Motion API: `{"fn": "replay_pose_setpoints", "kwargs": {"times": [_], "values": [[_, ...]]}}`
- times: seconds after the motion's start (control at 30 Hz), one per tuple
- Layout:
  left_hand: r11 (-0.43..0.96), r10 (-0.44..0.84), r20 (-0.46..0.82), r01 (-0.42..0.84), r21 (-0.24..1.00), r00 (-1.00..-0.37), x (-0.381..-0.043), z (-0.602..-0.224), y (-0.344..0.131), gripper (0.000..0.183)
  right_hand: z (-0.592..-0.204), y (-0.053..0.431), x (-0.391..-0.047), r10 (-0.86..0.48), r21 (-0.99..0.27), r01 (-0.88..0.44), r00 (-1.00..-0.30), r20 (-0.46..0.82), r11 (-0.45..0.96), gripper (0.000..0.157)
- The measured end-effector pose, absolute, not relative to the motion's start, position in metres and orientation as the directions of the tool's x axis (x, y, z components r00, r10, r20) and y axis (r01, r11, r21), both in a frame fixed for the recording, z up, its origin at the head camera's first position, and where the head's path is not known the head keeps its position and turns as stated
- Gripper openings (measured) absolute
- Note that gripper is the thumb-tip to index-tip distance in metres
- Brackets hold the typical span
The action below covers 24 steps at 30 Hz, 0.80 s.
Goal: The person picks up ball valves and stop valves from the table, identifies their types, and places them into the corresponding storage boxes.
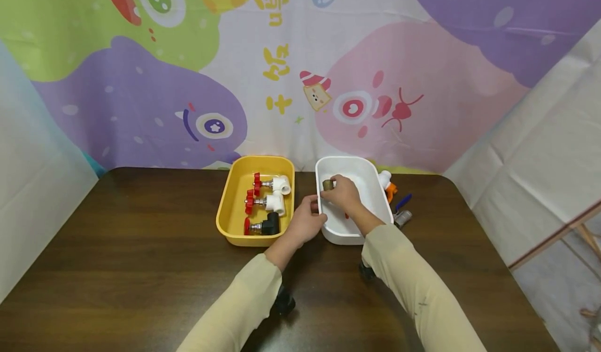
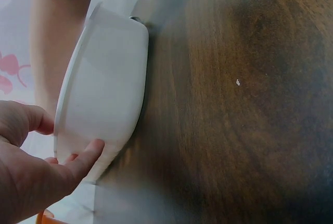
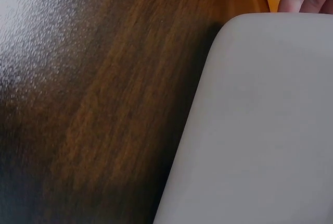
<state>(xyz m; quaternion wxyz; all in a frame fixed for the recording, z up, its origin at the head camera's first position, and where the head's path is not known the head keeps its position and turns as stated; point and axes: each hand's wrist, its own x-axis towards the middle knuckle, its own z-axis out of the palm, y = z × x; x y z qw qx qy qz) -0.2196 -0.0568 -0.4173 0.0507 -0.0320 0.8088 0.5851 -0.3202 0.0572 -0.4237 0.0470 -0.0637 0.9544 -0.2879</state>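
Observation:
Inside the white tray [image 1: 328, 226], near its left wall, my right hand [image 1: 344, 193] pinches a small olive-brown cylindrical piece [image 1: 328, 184]; the hand covers part of it. My left hand [image 1: 306, 221] is at the tray's left side. In the left wrist view, the thumb [image 2: 39, 120] of that hand reaches over the rim while its fingers lie along the outer wall. A bit of something red [image 1: 347, 216] shows in the tray below the right hand, mostly hidden. The right wrist view is largely filled by the tray's outer wall [image 3: 265, 120].
Left of the white tray stands a yellow tray [image 1: 225, 211] holding two white valves [image 1: 274, 204] with red handwheels and a black valve [image 1: 269, 223]. Beyond the white tray's right side lie a white-and-orange piece [image 1: 387, 184] and a blue-handled metal valve [image 1: 402, 217]. A printed curtain hangs behind.

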Motion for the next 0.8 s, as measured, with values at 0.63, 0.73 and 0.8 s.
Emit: {"fn": "replay_pose_setpoints", "kwargs": {"times": [0.63, 0.73, 0.8], "values": [[0.311, 0.012, -0.135, -0.125, 0.942, -0.991, -0.2217, -0.4192, -0.0575, 0.055, -0.4289, 0.0583, -0.3216, -0.167, -0.523, -0.119, -0.985, -0.044, 0.844, 0.058], [0.315, 0.010, -0.141, -0.130, 0.940, -0.990, -0.2220, -0.4195, -0.0576, 0.055, -0.4290, 0.0582, -0.3213, -0.170, -0.519, -0.124, -0.985, -0.042, 0.846, 0.058], [0.320, 0.009, -0.144, -0.134, 0.938, -0.990, -0.2223, -0.4203, -0.0578, 0.055, -0.4292, 0.0583, -0.3210, -0.168, -0.516, -0.120, -0.985, -0.047, 0.848, 0.058]]}}
